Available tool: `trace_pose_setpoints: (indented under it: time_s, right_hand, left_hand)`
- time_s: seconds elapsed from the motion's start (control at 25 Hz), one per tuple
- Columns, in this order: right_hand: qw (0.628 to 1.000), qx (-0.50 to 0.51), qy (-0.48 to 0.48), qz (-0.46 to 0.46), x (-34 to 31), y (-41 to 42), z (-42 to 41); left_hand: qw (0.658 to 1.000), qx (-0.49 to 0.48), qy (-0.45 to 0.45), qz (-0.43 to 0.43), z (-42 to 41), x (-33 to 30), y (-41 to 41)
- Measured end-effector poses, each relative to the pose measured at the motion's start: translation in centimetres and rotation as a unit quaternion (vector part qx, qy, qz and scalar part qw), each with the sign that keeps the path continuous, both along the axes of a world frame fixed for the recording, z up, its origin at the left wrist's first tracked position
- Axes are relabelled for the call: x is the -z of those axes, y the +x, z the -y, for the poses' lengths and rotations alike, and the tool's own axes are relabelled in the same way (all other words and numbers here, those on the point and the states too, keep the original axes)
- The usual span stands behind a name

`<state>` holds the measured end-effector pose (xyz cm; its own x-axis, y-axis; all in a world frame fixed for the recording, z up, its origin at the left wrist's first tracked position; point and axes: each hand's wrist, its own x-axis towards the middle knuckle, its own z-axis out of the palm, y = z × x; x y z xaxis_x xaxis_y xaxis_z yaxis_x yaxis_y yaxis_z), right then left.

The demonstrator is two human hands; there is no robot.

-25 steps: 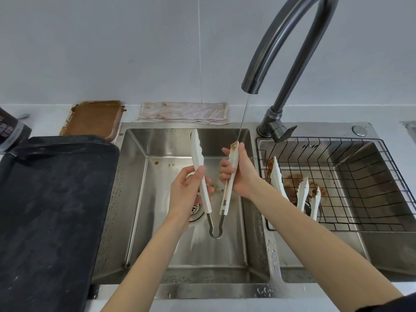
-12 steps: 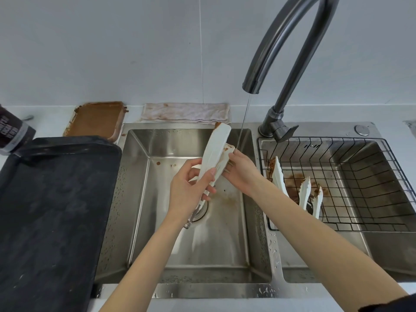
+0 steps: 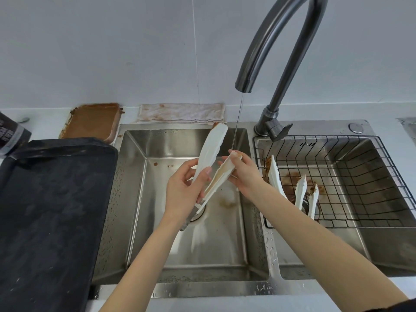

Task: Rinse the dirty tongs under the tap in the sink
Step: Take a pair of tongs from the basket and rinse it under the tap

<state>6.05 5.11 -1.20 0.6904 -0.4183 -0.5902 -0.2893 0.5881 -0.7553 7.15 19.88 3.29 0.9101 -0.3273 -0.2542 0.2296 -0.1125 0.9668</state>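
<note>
White tongs (image 3: 211, 152) with brown smears are held tilted over the left sink basin (image 3: 135, 199), tips up and to the right. My left hand (image 3: 184, 192) grips the upper arm near its middle. My right hand (image 3: 242, 174) pinches the tip of the lower arm, whose inner face shows brown residue. A thin stream of water (image 3: 237, 127) falls from the dark curved tap (image 3: 270, 52) and lands on my right fingers at that tip. The metal hinge end pokes out below my left hand, above the drain.
More dirty white tongs (image 3: 300, 194) stand in a black wire basket (image 3: 360, 176) in the right basin. A black tray (image 3: 49, 210) lies on the left counter. A brown-coated dish (image 3: 92, 120) and a stained cloth (image 3: 182, 112) sit behind the sink.
The tongs swung from hanging hinge-down with arms spread to tilted with tips up right. My right hand has moved to the lower arm's tip under the stream.
</note>
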Motion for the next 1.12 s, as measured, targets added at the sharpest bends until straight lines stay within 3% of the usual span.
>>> trace_pose_setpoints:
  time_s: [0.16, 0.4, 0.52, 0.76, 1.0, 1.12]
  right_hand:
    - [0.999, 0.025, -0.030, -0.014, -0.6, 1.5, -0.5]
    - [0.984, 0.099, 0.139, 0.047, -2.2, 3.8, -0.9]
    - [0.978, 0.091, 0.167, 0.082, -3.3, 3.9, -0.1]
    - [0.982, 0.074, 0.097, 0.145, -4.4, 3.7, 1.9]
    - [0.976, 0.035, 0.044, 0.209, -4.3, 3.0, 2.7]
    - [0.981, 0.008, 0.013, 0.195, -4.2, 2.8, 2.8]
  left_hand:
    - [0.999, -0.020, -0.027, -0.013, 0.0, -0.5, 0.2]
    - [0.995, -0.049, -0.076, -0.032, 0.7, -0.5, 0.9]
    - [0.993, -0.072, -0.096, -0.023, 1.1, -0.3, 1.8]
    - [0.996, -0.025, -0.025, 0.076, 2.7, 1.0, 2.2]
    - [0.996, 0.012, -0.032, 0.082, 2.6, 1.4, 2.6]
    - [0.995, 0.037, -0.029, 0.088, 1.8, 1.2, 3.5]
